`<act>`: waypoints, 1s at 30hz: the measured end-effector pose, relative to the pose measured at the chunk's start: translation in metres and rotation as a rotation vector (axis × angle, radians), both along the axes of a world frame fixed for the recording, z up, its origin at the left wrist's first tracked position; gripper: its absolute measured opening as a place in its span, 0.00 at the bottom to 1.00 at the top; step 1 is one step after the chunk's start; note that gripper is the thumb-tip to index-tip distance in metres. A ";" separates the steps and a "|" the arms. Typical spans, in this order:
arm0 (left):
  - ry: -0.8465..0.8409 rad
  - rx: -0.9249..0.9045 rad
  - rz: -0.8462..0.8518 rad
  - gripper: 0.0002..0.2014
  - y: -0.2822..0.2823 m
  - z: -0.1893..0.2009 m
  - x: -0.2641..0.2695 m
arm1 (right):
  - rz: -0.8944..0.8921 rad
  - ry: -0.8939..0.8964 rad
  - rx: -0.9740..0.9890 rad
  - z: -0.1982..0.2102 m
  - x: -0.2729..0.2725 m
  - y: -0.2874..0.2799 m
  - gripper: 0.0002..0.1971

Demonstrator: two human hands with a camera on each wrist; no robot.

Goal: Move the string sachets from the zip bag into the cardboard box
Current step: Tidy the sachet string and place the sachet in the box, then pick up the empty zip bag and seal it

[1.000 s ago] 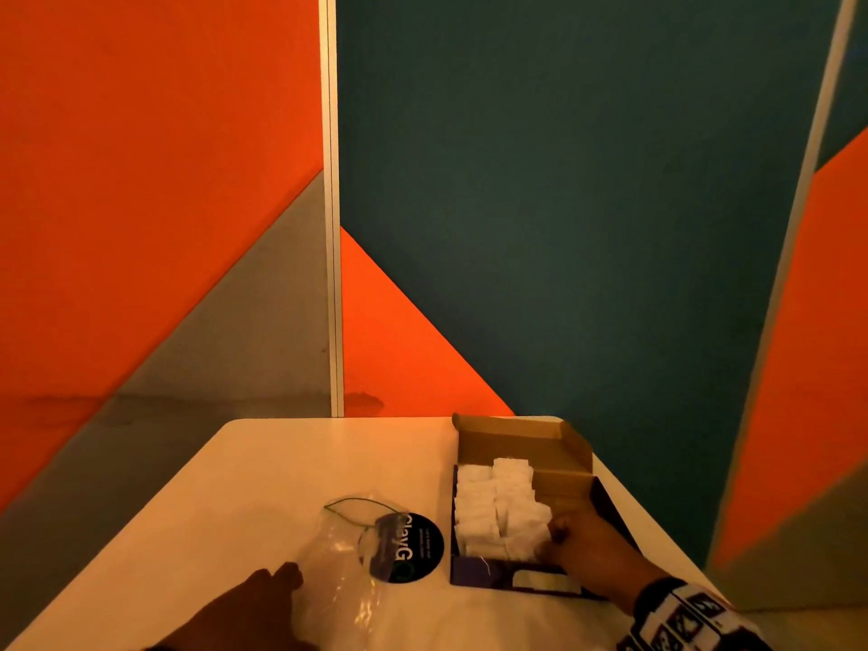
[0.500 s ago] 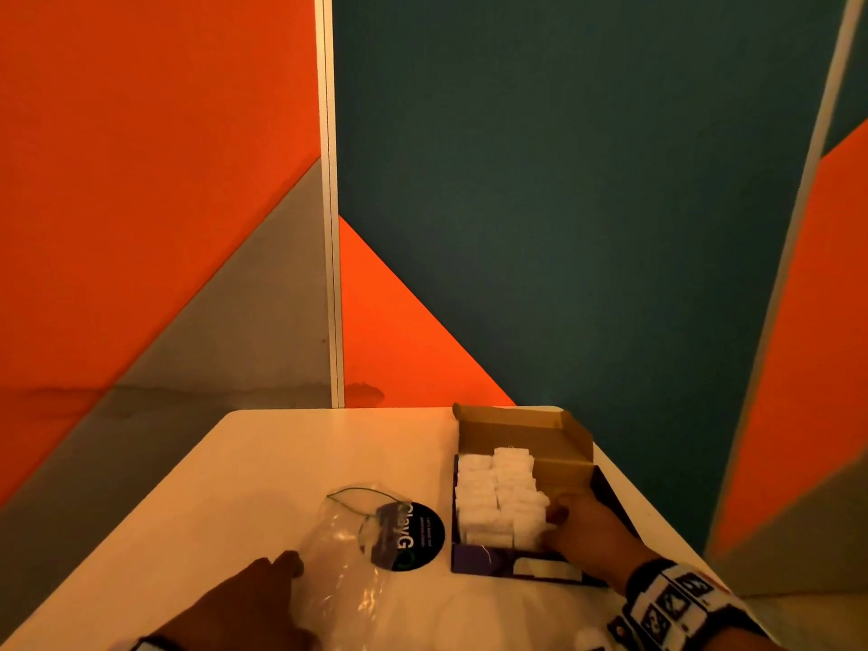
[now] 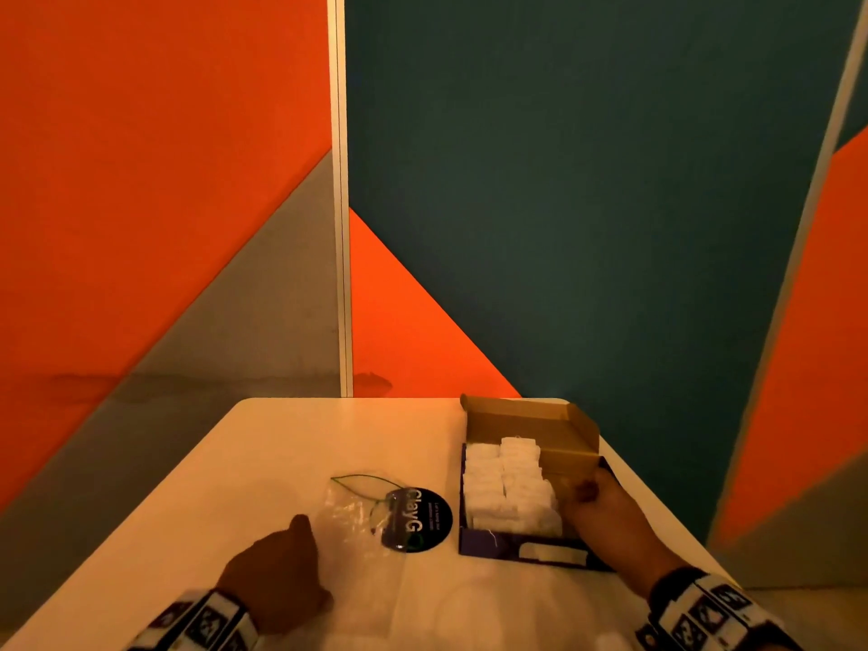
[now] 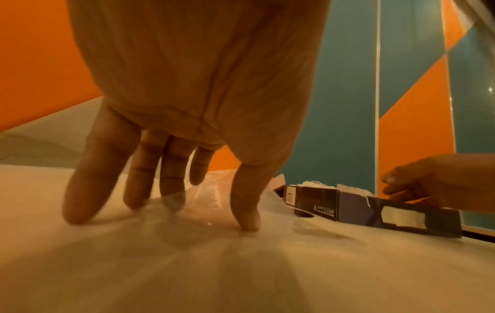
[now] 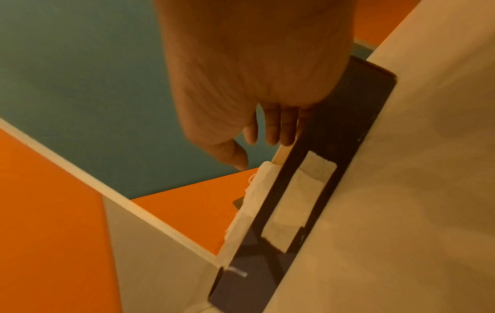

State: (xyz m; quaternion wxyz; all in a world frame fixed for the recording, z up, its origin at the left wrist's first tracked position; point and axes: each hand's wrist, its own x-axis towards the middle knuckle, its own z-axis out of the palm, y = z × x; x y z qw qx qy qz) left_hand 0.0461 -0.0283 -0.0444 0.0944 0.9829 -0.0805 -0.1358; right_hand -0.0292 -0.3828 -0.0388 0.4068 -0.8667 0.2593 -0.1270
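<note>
The clear zip bag [image 3: 357,514] with a round black label [image 3: 420,519] lies flat on the white table [image 3: 305,444]; I see no sachets inside it. My left hand [image 3: 277,566] rests on its near left part, and the left wrist view shows the left hand [image 4: 166,203] with spread, straight fingers pressing the bag [image 4: 211,190] down. To the right stands the open cardboard box [image 3: 488,547], packed with several white string sachets [image 3: 507,486]. My right hand [image 3: 596,505] is at the box's right wall, fingers loosely extended over the rim and holding nothing. The right wrist view shows the right hand [image 5: 257,150] just above the box [image 5: 329,148] and the sachets [image 5: 257,190].
The box's brown lid flap [image 3: 530,418] stands up at the back, near the table's far edge. The table's right edge runs just beside the box. Orange, grey and teal wall panels [image 3: 563,204] close off the space behind. Bare tabletop lies left of the bag.
My right hand has drawn away from the front sachets to the box's right wall. The left hand has stayed on the bag.
</note>
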 end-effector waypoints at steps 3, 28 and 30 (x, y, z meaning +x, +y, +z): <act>0.012 -0.020 0.013 0.54 -0.003 0.001 0.000 | 0.019 -0.073 -0.050 0.010 -0.010 0.020 0.19; 0.144 -1.459 -0.030 0.24 -0.019 0.062 -0.114 | 0.458 -0.350 0.531 0.052 -0.081 0.135 0.06; 0.114 -1.524 0.020 0.17 -0.023 0.065 -0.110 | 0.496 -0.345 0.494 0.054 -0.086 0.132 0.07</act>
